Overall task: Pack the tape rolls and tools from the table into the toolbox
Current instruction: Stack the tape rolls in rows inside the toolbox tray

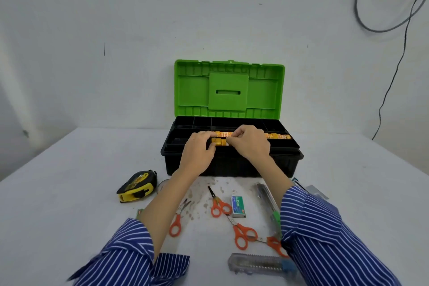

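- Head view showed both hands over the front of the open toolbox (232, 162), which sat at the back middle of the table (69, 181) with its green lid (228, 88) standing upright.
- The left hand (199, 148) and right hand (249, 144) had their fingers curled round a short row of yellow tape rolls (220, 142), pinching it from either end above the front part of the black tray.
- A longer row of tape rolls (277, 136) already lay in the tray just behind, running toward the box's right side.
- Likely risk: the rolls were held only by end pressure, so the row could buckle and spill if either hand eased off before it was seated.
- It might also foul the row behind or ride up on a tray divider and sit proud.
- Both forearms reached forward from striped sleeves, wrists raised over the box's front wall; the right sleeve hung just above the scissors (243, 234) near the table's front edge and could drag them.
- A tape measure (137, 186), more scissors (219, 204), a staple box (238, 206) and a craft knife (260, 263) were unpacked on the table, so much of the task seemed left.
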